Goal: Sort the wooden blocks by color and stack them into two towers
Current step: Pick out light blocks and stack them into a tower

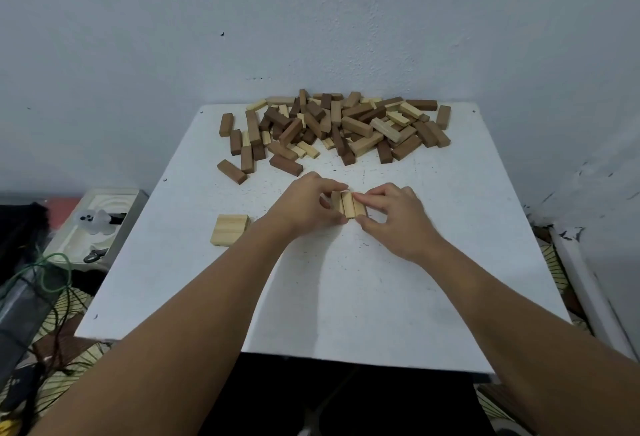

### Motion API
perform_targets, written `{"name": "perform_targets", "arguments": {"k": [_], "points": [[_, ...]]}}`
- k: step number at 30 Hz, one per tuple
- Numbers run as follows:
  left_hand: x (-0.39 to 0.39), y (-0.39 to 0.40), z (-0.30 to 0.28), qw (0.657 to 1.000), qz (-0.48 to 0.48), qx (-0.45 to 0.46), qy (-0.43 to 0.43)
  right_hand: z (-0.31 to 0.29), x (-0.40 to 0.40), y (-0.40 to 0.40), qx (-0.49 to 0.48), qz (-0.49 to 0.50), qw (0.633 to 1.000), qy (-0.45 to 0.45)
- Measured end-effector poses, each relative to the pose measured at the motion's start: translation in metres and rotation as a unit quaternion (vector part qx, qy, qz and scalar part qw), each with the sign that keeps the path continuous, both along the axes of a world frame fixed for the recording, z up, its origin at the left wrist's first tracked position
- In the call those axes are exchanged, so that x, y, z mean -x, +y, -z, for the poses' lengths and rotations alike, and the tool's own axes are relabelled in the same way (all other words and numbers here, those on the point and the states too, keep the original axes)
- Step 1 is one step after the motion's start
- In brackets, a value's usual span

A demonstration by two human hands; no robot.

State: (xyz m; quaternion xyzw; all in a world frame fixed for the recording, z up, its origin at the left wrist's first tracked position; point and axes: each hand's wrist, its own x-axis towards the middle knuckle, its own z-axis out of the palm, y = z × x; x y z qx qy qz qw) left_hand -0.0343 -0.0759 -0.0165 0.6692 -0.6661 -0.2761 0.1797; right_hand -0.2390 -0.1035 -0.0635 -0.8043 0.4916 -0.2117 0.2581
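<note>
A heap of mixed light and dark wooden blocks (332,126) lies at the far side of the white table (346,280). Three light blocks (348,204) lie side by side at the table's middle. My left hand (304,205) pinches them from the left, thumb and fingers curled round the row. From the right, my right hand (394,217) pinches the same row with its fingertips on top. A flat layer of light blocks (230,229) sits to the left, apart from both hands.
A few dark blocks (232,171) lie loose at the heap's near left. Left of the table stands a white tray (100,228) with small items, and cables (45,273) trail on the floor. The wall is right behind the heap.
</note>
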Motion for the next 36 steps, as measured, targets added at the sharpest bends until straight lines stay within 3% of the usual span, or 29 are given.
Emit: {"name": "perform_targets", "arguments": {"k": [9, 19, 36], "points": [[0.006, 0.054, 0.006, 0.999, -0.017, -0.023, 0.034, -0.003, 0.019, 0.057, -0.010, -0.022, 1.000, -0.010], [0.006, 0.072, 0.016, 0.992, -0.054, -0.024, 0.109, -0.015, 0.021, 0.052, -0.110, -0.021, 0.993, -0.031], [0.002, 0.063, 0.006, 0.996, -0.012, -0.049, 0.070, -0.018, 0.018, 0.054, -0.082, -0.017, 0.996, -0.001]]}}
